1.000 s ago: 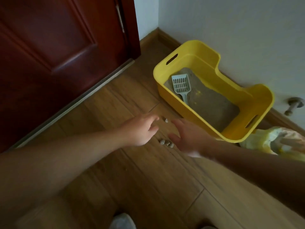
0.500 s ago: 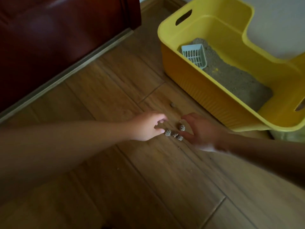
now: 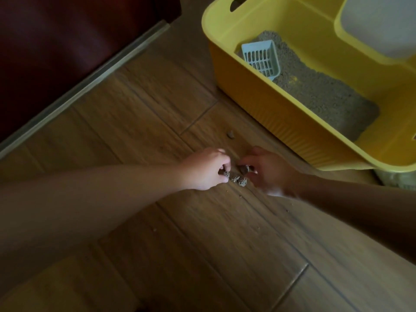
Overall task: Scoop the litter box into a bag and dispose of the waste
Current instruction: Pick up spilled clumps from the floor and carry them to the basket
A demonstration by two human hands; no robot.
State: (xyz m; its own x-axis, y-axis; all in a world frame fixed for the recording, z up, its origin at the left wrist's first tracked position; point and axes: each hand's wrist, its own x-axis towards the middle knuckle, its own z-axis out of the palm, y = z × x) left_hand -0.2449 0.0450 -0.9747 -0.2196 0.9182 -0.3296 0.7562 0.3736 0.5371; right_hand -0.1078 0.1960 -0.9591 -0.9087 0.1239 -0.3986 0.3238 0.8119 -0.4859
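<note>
A yellow litter box [image 3: 265, 109] stands on the wooden floor at the upper right, holding grey litter [image 3: 319, 95] and a pale blue slotted scoop [image 3: 262, 57]. Several litter-coated waste clumps [image 3: 242, 181] lie on the floor in front of the box. My left hand [image 3: 206, 170] pinches one clump [image 3: 293, 174] at its fingertips. My right hand [image 3: 270, 171] pinches a darker clump [image 3: 243, 169], with something white showing under its palm. A single clump [image 3: 230, 134] lies apart, nearer the box.
A dark red door [image 3: 67, 41] with a metal threshold strip [image 3: 85, 86] fills the upper left. A white wall [image 3: 382, 23] rises behind the box. A pale bag's edge [image 3: 398, 180] shows below the box's right end. Small crumbs dot the floorboards.
The view has come closer and lower. Both hands have closed in on the clumps, and each now pinches one where before they were only reaching.
</note>
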